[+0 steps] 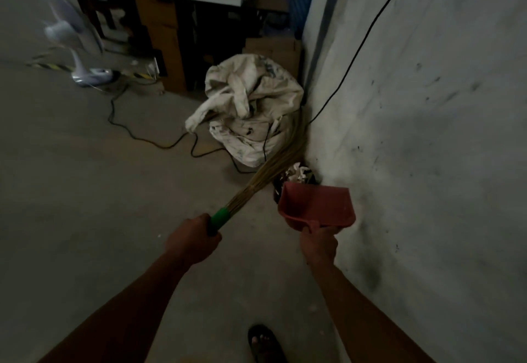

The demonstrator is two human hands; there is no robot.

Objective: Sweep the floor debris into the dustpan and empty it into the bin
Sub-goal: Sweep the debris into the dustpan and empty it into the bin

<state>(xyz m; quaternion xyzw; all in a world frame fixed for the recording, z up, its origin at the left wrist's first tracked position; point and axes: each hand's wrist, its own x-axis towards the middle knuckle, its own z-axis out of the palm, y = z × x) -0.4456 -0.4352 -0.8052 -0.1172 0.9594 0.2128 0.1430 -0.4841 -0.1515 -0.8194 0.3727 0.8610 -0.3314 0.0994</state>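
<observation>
My left hand (pixel 194 238) grips the green handle of a straw broom (pixel 273 163), whose bristles stretch up and right toward the wall corner. My right hand (pixel 319 244) holds a red dustpan (pixel 318 206) by its handle, raised and tilted beside the wall. Just beyond the dustpan's far edge sits a small dark bin (pixel 296 177) holding crumpled paper and foil scraps. The broom's bristle tips lie behind the bin, against a large white sack (pixel 253 111).
A grey wall (pixel 427 134) runs along the right with a black cable hanging on it. Black cords (pixel 148 134) snake over the concrete floor. A white standing fan (pixel 77 46) is at the left, cardboard boxes (pixel 168 34) at the back. My sandalled foot (pixel 263 342) is below.
</observation>
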